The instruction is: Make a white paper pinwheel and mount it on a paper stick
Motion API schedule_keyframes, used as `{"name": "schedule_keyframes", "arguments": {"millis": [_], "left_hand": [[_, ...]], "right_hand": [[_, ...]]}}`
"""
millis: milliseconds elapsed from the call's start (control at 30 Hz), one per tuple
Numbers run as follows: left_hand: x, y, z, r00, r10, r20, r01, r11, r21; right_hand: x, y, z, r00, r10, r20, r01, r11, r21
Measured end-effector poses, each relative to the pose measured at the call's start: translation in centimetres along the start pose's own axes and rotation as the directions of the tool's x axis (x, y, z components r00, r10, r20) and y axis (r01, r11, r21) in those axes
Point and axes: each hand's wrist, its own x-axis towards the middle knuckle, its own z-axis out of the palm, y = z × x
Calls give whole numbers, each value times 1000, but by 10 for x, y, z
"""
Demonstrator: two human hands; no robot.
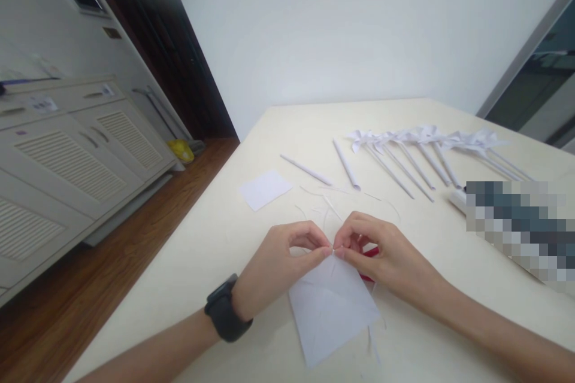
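A square sheet of white paper (335, 311) with faint creases lies in front of me, one corner pointing away. At that far corner, the thumb and fingertips of my left hand (296, 248) are pinched together on the paper. My right hand (372, 245) pinches the same corner, its fingertips almost meeting the left ones. What lies exactly between the fingertips is too small to tell. Partly under my right hand is a red object (368, 279), mostly hidden. Thin paper strips (330, 206) are scattered beyond my hands.
Several white paper pinwheels (422, 134) on rolled paper sticks lie at the back right of the table (305, 119). Two loose paper rolls (345, 164) (306, 169) and a smaller paper piece (265, 189) lie farther left. A pixelated object (521, 230) is at the right.
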Motion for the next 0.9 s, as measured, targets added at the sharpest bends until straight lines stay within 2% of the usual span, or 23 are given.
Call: {"name": "schedule_keyframes", "arguments": {"millis": [567,900], "left_hand": [[-3,3,2,995,86,-55,-81,993,87],[0,0,2,998,58,1,-58,998,13]], "right_hand": [[2,6,2,997,72,37,-74,996,47],[1,3,0,1000,-7,5,7,1000,2]]}}
